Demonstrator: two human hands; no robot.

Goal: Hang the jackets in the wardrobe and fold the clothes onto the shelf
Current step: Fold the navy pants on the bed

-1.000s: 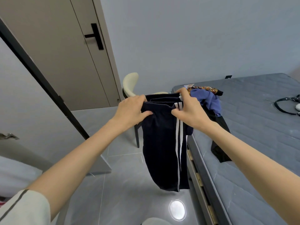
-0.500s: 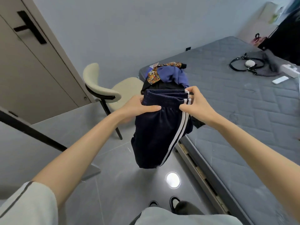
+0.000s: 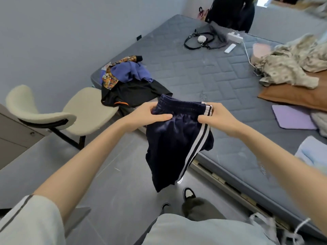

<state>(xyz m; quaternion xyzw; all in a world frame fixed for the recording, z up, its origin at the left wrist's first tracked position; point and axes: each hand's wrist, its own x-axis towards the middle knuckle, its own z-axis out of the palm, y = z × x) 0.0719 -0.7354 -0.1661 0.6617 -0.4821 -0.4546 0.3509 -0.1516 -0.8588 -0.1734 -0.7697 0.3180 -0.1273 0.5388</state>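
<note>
navy shorts (image 3: 174, 144) hang between left hand (image 3: 147, 114), right hand (image 3: 218, 117), waistband pinched.

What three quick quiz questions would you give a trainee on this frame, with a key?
1. True or false: the left hand and the right hand both grip the navy shorts at the waistband.
2. The white stripes run down the side nearer: A) the left hand, B) the right hand?
3. Fill in: the clothes pile lies on the mattress corner next to the cream ____.
Key: 1 true; 2 B; 3 chair.
</note>
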